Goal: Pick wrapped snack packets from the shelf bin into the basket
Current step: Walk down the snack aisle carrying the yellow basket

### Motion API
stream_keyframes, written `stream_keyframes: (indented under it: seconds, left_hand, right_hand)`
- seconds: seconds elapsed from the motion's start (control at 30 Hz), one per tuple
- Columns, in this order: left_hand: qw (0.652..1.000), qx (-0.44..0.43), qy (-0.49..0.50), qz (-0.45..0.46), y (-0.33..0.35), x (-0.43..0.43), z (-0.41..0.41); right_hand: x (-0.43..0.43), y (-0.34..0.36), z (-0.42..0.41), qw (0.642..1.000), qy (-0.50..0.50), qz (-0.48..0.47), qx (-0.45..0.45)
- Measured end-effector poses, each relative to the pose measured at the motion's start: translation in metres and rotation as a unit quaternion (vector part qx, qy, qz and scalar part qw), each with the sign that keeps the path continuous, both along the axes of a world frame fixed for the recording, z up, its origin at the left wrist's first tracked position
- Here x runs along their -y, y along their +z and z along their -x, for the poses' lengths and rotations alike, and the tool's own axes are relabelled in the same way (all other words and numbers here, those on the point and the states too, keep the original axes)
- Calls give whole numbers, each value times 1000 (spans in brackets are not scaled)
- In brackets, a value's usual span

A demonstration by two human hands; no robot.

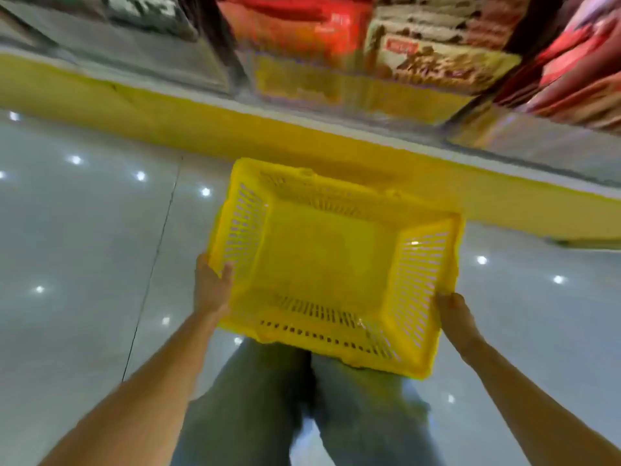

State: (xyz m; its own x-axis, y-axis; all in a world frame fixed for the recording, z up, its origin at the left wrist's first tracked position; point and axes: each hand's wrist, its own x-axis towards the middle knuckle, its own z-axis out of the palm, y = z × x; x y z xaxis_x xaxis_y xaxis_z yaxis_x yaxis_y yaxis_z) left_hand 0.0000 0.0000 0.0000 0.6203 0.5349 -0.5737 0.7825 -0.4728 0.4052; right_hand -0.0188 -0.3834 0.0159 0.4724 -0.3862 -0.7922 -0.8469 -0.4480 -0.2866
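Note:
A yellow plastic basket (336,210) with slotted walls hangs above my legs, and nothing lies inside it. My left hand (212,286) grips its near-left corner, thumb over the rim. My right hand (454,314) holds the near-right corner from outside. Wrapped snack packets fill the shelf bins above: red ones (295,25) in the middle, beige and brown ones (447,58) to the right, more red ones (578,79) at the far right. The frame is blurred.
A yellow shelf base (168,119) runs diagonally across behind the basket. Glossy grey floor tiles (77,230) reflect ceiling lights on both sides. My legs in grey trousers (268,415) stand below the basket.

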Motion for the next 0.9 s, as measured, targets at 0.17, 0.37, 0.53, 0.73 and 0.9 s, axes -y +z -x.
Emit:
stream_keyframes:
  seconds: [0.17,0.37,0.53,0.73,0.9]
  left_hand:
    - [998,-64,17,12,-3,-20,-21]
    - [996,-86,37,-8,51,-43,-9]
    - [993,-64,90,-52,142,-87,30]
    - [978,15,202,-54,269,-171,100]
    - [931,94,349,-58,359,-242,164]
  right_hand:
    - [-1,-4,-9,993,-99,-60,20]
    - [-10,52,-27,999,-2,37,19]
    - [-47,137,-37,990,116,82,7]
    - [-147,252,-42,969,224,82,60]
    - [-265,336,-62,933,317,54,159]
